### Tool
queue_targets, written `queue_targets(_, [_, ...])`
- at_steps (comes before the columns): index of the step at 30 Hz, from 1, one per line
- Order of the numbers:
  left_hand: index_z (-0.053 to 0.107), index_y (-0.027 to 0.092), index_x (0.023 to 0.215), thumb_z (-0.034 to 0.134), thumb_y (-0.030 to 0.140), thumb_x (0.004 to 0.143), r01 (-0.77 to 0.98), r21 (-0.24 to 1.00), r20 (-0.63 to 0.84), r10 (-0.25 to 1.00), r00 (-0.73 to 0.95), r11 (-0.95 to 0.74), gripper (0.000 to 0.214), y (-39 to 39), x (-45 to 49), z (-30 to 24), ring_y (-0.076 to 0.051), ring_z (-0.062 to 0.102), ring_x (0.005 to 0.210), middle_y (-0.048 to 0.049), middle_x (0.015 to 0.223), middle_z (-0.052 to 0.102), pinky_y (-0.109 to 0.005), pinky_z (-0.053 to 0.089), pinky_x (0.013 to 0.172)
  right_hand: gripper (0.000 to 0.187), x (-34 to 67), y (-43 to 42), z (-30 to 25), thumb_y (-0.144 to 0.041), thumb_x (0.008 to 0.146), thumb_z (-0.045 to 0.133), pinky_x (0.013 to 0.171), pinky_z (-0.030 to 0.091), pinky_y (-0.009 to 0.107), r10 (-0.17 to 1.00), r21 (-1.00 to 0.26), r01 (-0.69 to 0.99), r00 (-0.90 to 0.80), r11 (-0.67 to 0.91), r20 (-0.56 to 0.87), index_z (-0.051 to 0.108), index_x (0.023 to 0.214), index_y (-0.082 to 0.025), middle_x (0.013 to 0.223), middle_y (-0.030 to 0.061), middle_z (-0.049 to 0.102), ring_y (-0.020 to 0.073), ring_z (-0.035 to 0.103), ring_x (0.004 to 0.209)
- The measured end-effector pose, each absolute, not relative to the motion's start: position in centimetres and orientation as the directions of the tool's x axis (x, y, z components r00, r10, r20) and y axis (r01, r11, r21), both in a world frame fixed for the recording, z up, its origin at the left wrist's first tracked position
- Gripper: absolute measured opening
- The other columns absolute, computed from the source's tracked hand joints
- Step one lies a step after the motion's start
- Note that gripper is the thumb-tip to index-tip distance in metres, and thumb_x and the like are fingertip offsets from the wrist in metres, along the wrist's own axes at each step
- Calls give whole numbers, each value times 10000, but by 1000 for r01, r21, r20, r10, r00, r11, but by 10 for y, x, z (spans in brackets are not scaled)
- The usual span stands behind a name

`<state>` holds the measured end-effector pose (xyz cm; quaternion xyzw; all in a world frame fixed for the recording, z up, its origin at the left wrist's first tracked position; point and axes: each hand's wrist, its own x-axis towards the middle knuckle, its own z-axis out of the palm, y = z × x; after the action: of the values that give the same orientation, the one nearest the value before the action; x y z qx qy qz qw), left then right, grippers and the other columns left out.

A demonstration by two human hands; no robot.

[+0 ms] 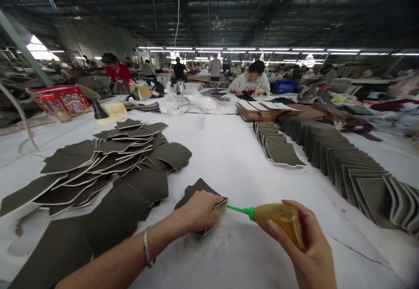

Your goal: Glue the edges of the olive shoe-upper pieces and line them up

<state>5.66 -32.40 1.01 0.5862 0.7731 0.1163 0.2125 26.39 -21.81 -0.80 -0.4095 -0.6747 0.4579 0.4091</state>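
Observation:
My left hand (199,211) is curled over a dark olive cut piece (197,189) and holds it down on the white table (229,158); a bracelet sits on that wrist. My right hand (306,247) grips an amber glue bottle (278,218) with a green nozzle (240,211). The nozzle tip points left, right at the edge of the piece under my left hand.
A loose heap of the same dark pieces (108,166) lies at left. Overlapping rows of pieces (343,162) run along the right, with a shorter row (278,147) beside them. A red box (60,101) stands far left. Other workers (252,81) sit at the far end.

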Motion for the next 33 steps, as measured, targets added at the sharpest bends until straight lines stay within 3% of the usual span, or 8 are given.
queue_targets(3, [625, 245, 1202, 452, 152, 759, 858, 428, -183, 957, -227, 285, 484, -324, 57, 7, -261, 632, 1016, -57, 1135, 688, -351, 465, 885, 552, 254, -222, -2, -574, 683, 710, 895, 415, 460, 885, -901, 243, -397, 359, 245, 534, 1118, -284, 1081, 34, 576, 295, 568, 960])
queue_targets(10, [615, 253, 1220, 460, 151, 747, 877, 386, -184, 956, -230, 285, 508, -325, 59, 8, -262, 654, 966, -52, 1105, 699, -357, 493, 845, 495, 245, -223, 2, -571, 747, 642, 842, 456, 373, 800, -752, 341, -451, 564, 396, 525, 1128, -278, 1082, 14, 596, 251, 591, 914])
queue_targets(19, [612, 237, 1234, 462, 191, 728, 874, 404, -159, 962, -224, 270, 529, -326, 58, 4, -288, 651, 975, -74, 1117, 694, -375, 495, 825, 557, 248, -221, 0, -624, 706, 662, 816, 433, 412, 881, -834, 359, -385, 418, 276, 522, 1110, -267, 1040, 43, 589, 285, 577, 905])
queue_targets(26, [615, 239, 1229, 469, 249, 752, 870, 398, -185, 954, -235, 291, 499, -325, 56, 6, -262, 660, 877, -68, 962, 725, -332, 488, 755, 545, 247, -220, -1, -616, 697, 667, 799, 443, 411, 897, -894, 317, -405, 317, 175, 531, 1078, -251, 972, 38, 610, 295, 587, 905])
queue_targets(33, [615, 226, 1230, 462, 233, 730, 861, 422, -167, 958, -235, 285, 522, -326, 56, 3, -271, 662, 853, -66, 936, 725, -338, 491, 734, 565, 247, -215, -4, -604, 673, 697, 791, 455, 395, 914, -898, 313, -361, 308, 188, 534, 1078, -246, 964, 27, 615, 284, 601, 887])
